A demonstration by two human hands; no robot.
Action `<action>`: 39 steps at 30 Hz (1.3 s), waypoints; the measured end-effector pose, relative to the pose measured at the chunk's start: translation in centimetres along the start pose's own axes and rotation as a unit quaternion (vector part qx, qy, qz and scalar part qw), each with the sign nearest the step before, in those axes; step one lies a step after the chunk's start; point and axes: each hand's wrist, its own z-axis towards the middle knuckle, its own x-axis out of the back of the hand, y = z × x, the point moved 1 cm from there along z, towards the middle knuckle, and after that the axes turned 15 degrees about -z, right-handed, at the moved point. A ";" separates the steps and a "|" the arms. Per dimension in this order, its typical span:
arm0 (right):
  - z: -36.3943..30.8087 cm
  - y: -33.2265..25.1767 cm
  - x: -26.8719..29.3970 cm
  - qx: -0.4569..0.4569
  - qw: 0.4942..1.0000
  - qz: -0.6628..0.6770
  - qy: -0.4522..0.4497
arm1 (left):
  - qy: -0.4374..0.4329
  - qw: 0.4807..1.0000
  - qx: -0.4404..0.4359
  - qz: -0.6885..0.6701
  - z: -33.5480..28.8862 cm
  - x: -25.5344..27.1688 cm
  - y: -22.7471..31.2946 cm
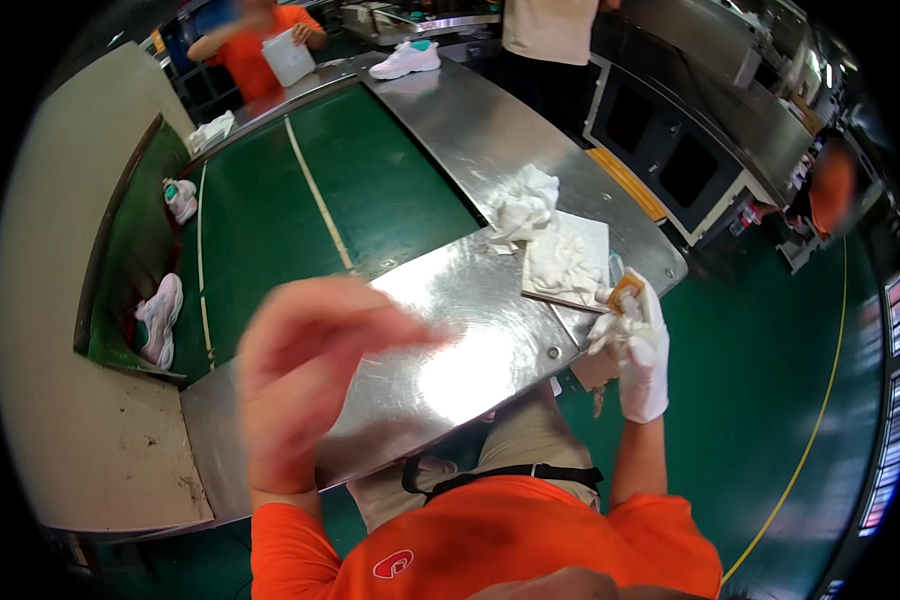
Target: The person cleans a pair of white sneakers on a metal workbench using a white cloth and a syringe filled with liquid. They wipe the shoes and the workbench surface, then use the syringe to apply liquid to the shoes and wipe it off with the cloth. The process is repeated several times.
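- Gloved and pinching, the right hand [638, 350] is closing its grip on a small orange-brown block [625, 292] at the near right corner of the steel desk [450, 330].
- Bare and blurred, the left hand [305, 365] is hanging above the desk with fingers loosely curled, gripping nothing that can be made out.
- White rags [530, 205] are lying crumpled beside a pale board [570, 260], just behind the block.
- White sneakers [160, 318] are riding the green conveyor belt [300, 210] to the left; another sneaker [407, 58] is sitting at the desk's far end.
- Judging by the scene, the work is at a preparing stage, with the block only just in hand.
- Next move is calling for a steady hold on the block and a free left hand coming in to meet it.
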 end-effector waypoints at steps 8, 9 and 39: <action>5.0 -0.1 6.8 -0.017 0.994 0.004 -0.111 | -0.198 0.782 -0.034 0.590 10.5 4.4 -18.1; 5.8 -0.1 7.3 -0.037 0.993 0.015 -0.114 | -0.204 0.772 -0.033 0.601 11.6 5.0 -20.3; 13.9 8.1 7.1 0.098 0.880 -0.464 0.028 | 0.055 0.910 0.151 0.382 15.1 6.4 -28.3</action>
